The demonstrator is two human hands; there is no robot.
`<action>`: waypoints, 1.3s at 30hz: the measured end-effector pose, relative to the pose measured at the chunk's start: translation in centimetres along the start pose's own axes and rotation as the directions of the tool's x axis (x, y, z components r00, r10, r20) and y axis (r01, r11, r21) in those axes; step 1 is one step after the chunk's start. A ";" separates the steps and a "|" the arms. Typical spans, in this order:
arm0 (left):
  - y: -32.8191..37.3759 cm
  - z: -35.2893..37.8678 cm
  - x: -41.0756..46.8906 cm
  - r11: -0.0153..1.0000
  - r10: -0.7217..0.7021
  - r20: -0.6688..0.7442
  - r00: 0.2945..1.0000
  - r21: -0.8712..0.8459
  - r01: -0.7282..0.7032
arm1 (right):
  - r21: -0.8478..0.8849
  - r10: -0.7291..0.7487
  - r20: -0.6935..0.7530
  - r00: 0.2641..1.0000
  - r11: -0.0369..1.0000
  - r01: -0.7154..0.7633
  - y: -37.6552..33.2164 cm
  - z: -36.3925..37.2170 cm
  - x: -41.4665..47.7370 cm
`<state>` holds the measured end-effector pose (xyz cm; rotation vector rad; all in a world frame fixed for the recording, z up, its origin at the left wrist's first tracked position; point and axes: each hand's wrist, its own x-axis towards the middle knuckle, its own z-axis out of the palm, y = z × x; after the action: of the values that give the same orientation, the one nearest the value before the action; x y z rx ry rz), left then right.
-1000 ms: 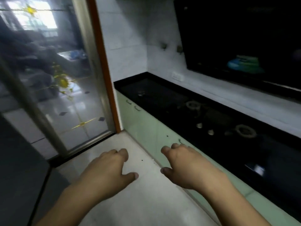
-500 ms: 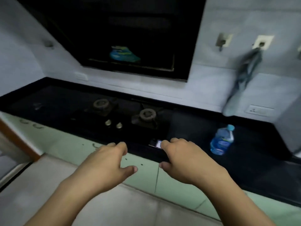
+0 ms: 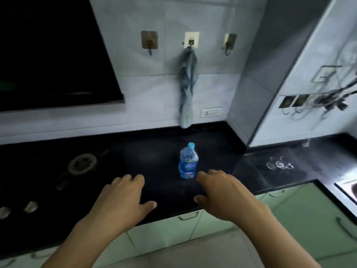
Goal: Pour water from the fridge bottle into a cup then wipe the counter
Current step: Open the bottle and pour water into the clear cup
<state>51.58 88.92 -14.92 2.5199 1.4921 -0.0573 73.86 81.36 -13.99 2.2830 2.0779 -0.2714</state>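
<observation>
Plastic is not yet contacted. The left hand (image 3: 123, 200) and the right hand (image 3: 226, 194) are held palm-down over the counter edge, with the fingers loosely curled and nothing held in either.

The small clear plastic water bottle with blue label and blue cap (image 3: 188, 163) is stood upright on the counter, just beyond the right hand and apart from it. It appears well filled, so moderate weight is to be expected. The thin wall is judged likely to yield when squeezed, and fridge condensation may make it slippery. A wrap around the labelled mid-body is recommended, with the cap left to the other hand.

The polished black stone counter (image 3: 150, 151) is hard and level. Clear glass items (image 3: 279, 164), possibly cups, are seen to the right but cannot be identified with certainty. A grey-blue cloth (image 3: 186, 89) is hung from a wall hook (image 3: 191, 42) above the counter and is judged suitable for wiping. A round gas burner (image 3: 82, 164) is set at the left, and pale green cabinet doors (image 3: 301, 206) are fitted below.
</observation>
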 end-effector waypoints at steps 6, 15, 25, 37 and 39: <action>3.2 0.7 7.6 0.972 0.206 0.005 0.979 0.119 -0.205 | 0.038 0.229 0.008 0.973 0.973 -0.229 4.3 0.5 0.6; 12.1 1.8 13.2 0.902 0.397 0.066 0.915 0.155 -0.403 | 0.134 0.416 -0.029 0.909 0.903 -0.409 12.6 1.4 -2.0; 26.0 5.1 17.1 0.929 0.295 0.129 0.947 0.194 -0.316 | 0.178 0.343 -0.023 0.939 0.926 -0.334 28.4 3.1 -2.8; 36.3 9.2 21.6 0.966 0.111 0.203 0.973 0.207 -0.154 | 0.156 0.214 0.077 0.974 0.962 -0.224 41.7 4.9 0.6; 36.4 9.7 22.9 0.965 0.102 0.208 0.973 0.217 -0.147 | 0.156 0.213 0.092 0.973 0.962 -0.226 42.4 5.3 1.9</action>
<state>95.16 89.80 -21.69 2.6885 1.3134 -0.4710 115.51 78.23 -23.15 2.5279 1.8086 -0.5270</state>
